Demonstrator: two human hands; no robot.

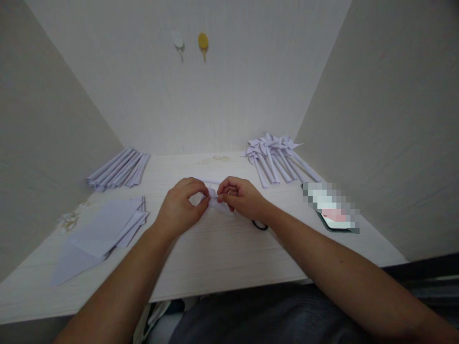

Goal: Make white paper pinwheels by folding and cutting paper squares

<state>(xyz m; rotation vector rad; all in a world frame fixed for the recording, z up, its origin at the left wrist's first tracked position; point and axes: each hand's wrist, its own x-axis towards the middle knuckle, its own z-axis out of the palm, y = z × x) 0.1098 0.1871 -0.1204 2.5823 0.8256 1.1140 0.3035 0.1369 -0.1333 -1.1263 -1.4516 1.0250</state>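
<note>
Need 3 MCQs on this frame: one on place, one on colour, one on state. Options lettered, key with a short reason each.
1. Where does the pile of finished paper pinwheels lie on the desk?
A. far right, by the side wall
B. near left edge
C. under the hands

2. What colour is the right one of the two wall hooks?
A. red
B. yellow
C. black

3. What are the left hand and right hand doing?
A. resting flat on the desk
B. both pinching one small folded paper piece
C. holding the phone

Key:
1 A, the pinwheels sit at the back right next to the wall panel.
2 B, the right hook is yellow beside a white one.
3 B, the fingertips of both hands meet on the paper at mid-desk.
</note>
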